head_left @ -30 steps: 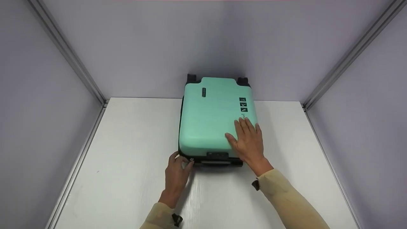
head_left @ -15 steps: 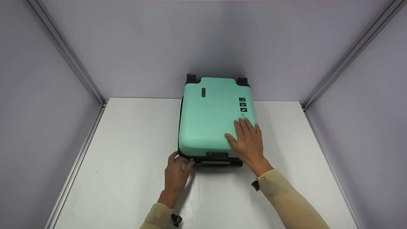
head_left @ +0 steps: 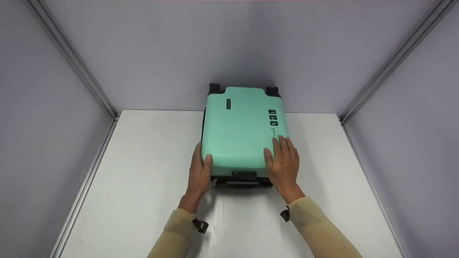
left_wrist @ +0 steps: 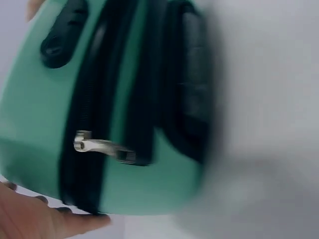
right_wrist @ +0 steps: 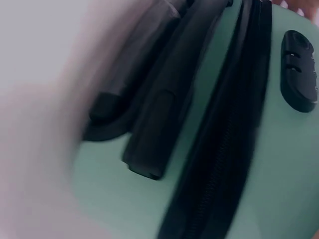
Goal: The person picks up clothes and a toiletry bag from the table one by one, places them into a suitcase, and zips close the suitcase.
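A mint-green hard-shell suitcase lies flat, its wheels toward the back wall and its handle end toward me. At its near left corner my left hand rests with the thumb on the lid and straight fingers along the side. My right hand lies on the lid's near right corner, fingers extended. In the left wrist view, a metal zipper pull hangs free on the black zipper, apart from my fingers. A black combination lock and carry handle are on the near end.
The white table extends around the suitcase. A grey back wall stands right behind the wheels. Side walls with metal corner rails enclose left and right.
My left hand has let go of the zipper pull and moved up to the suitcase's left side. The right hand has shifted slightly right on the lid.
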The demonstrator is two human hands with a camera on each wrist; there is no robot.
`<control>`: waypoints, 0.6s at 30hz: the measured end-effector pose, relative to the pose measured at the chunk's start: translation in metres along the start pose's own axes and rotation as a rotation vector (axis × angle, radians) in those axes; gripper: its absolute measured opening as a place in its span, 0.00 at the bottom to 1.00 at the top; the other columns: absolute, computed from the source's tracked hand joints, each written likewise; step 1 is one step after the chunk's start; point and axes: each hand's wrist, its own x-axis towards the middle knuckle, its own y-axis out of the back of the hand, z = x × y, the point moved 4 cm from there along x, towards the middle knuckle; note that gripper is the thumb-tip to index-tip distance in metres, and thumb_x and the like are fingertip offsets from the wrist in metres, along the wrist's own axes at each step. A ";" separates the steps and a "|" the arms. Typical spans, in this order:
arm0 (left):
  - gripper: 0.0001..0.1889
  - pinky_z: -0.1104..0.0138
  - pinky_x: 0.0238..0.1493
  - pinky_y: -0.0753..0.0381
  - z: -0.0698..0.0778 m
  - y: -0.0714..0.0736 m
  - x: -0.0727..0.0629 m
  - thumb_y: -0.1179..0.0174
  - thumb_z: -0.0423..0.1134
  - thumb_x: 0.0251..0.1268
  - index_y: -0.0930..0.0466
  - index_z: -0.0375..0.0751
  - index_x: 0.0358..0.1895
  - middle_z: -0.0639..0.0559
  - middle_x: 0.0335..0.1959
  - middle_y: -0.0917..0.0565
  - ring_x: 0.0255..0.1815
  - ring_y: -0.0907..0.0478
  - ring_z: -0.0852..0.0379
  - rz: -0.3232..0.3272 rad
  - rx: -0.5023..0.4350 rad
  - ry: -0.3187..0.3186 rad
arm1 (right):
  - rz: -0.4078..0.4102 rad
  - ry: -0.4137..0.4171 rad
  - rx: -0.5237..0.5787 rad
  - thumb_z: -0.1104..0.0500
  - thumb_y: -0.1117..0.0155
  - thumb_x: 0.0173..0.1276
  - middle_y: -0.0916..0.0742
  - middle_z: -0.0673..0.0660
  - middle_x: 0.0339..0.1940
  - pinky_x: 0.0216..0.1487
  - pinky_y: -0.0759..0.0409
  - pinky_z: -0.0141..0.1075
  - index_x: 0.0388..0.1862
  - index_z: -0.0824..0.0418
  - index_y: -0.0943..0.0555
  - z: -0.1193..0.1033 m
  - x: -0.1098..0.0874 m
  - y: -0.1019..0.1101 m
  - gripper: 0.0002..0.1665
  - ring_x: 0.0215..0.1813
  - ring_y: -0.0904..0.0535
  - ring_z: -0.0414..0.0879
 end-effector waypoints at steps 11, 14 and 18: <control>0.37 0.40 0.82 0.46 0.009 -0.014 0.002 0.51 0.61 0.83 0.52 0.62 0.87 0.42 0.88 0.51 0.88 0.54 0.42 -0.031 0.145 0.010 | -0.136 -0.384 0.320 0.45 0.54 0.87 0.34 0.67 0.84 0.80 0.42 0.61 0.83 0.64 0.35 0.035 0.000 0.004 0.36 0.84 0.40 0.63; 0.38 0.38 0.81 0.44 0.013 -0.023 -0.011 0.53 0.63 0.83 0.54 0.62 0.88 0.39 0.88 0.52 0.88 0.54 0.39 -0.047 0.185 0.022 | -0.171 -0.436 0.357 0.43 0.56 0.87 0.34 0.64 0.85 0.82 0.45 0.60 0.84 0.62 0.36 0.049 0.002 0.007 0.36 0.85 0.42 0.61; 0.40 0.38 0.79 0.40 0.021 -0.034 -0.029 0.54 0.64 0.84 0.57 0.57 0.88 0.35 0.87 0.54 0.86 0.50 0.35 -0.081 0.243 0.032 | -0.199 -0.484 0.393 0.42 0.57 0.87 0.36 0.62 0.86 0.84 0.48 0.55 0.84 0.61 0.36 0.068 0.005 0.012 0.37 0.86 0.44 0.59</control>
